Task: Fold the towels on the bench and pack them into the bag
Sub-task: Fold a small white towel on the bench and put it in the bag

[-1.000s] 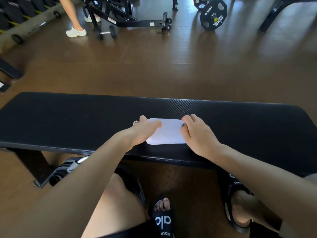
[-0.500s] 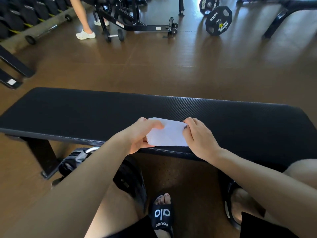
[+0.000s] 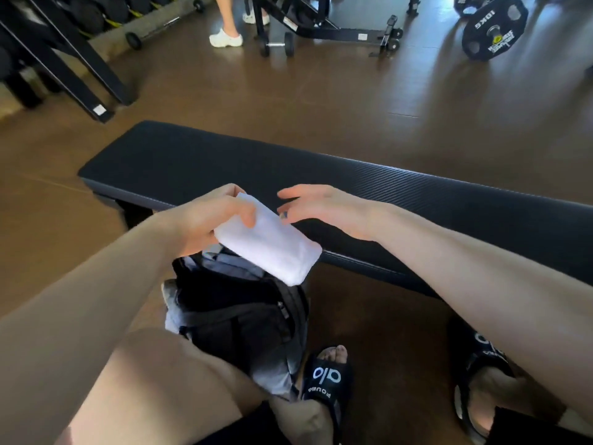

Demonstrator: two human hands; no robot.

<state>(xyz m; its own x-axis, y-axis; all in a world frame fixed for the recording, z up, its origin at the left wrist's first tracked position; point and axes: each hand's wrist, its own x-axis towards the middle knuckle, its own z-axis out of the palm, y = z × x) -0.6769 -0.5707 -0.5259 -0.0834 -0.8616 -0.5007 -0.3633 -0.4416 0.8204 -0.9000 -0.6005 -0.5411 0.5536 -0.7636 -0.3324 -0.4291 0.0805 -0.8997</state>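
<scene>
A: Item one, the folded white towel (image 3: 269, 244). Location?

B: Off the counter (image 3: 369, 200), held in the air just in front of its near edge, tilted, lower end hanging over the open bag (image 3: 244, 313).

A: Held by?

B: Left hand (image 3: 205, 216). Thumb on top, fingers curled under the upper end. A firm grip.

A: Item two, right hand (image 3: 324, 208)?

B: Just beside the towel's upper end, over the counter's near edge. Fingers spread and relaxed, holding nothing. Whether a fingertip touches the cloth, I cannot tell.

A: Item three, the bag.

B: Black with grey lining, on the floor below the counter's near edge, mouth open, between the person's bare knee and a black slide sandal (image 3: 325, 379).

A: Anything beyond the counter?

B: A weight plate (image 3: 494, 28) on the floor, far right; a small dumbbell (image 3: 277, 46) beside a black frame; another person's white shoe (image 3: 226, 38) near it.
</scene>
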